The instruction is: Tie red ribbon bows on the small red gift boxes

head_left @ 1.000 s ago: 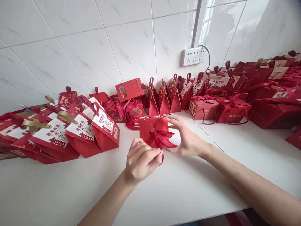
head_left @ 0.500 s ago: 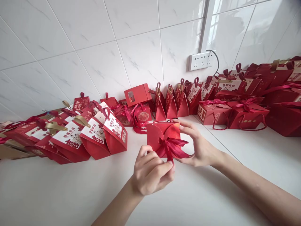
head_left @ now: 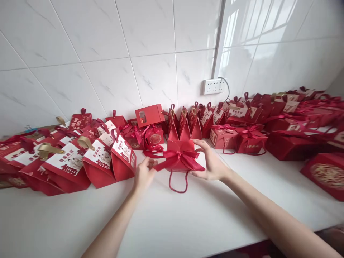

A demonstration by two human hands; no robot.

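Observation:
A small red gift box [head_left: 181,145] sits in the middle of the white table, its top side turned toward me. Across it lies a shiny red ribbon [head_left: 179,156] tied in a bow, and a twisted red cord handle [head_left: 178,192] hangs in a loop at the near side. My left hand [head_left: 144,174] pinches the end of the ribbon's left tail, just left of the box. Gripping the box's right side is my right hand [head_left: 211,162], thumb below and fingers above.
Tent-shaped red boxes [head_left: 100,159] with printed white labels crowd the left. Triangular boxes [head_left: 185,126] stand in a row behind, and bow-tied boxes [head_left: 251,139] fill the right. A white power strip [head_left: 213,86] is on the tiled wall.
My left hand has moved left, drawing the ribbon tail out sideways, and the bow has spread across the box. The cord handle now shows below. The view has swung to the right.

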